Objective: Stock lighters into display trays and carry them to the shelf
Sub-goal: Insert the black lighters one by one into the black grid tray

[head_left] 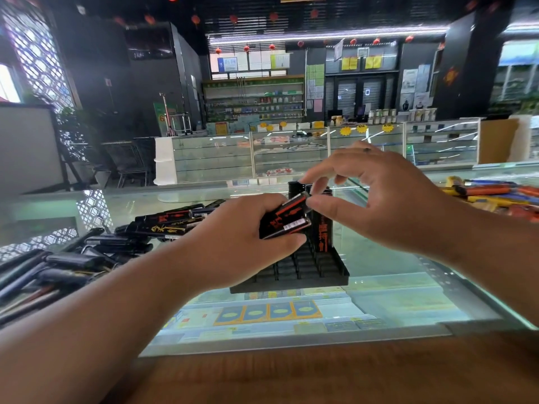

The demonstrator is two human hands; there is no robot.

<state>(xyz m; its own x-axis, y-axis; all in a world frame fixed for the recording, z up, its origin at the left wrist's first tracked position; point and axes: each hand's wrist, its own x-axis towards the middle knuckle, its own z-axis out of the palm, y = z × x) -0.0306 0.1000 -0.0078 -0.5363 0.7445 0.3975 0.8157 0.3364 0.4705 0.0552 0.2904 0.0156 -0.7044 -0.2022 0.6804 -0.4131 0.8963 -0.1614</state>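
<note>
Left hand (233,231) gripping two lighters (284,220), right hand (382,199) pinching upper one, one black tray (309,272)

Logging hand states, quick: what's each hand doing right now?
Left hand: holding black lighters.
Right hand: fingertips at those lighters; grip cannot be told.

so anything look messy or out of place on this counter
Nothing looks damaged. Loose black lighters lie in a jumbled heap on the glass counter left of the display tray, and coloured lighters are piled far right. The tray is mostly empty, a few standing lighters at its back.
</note>
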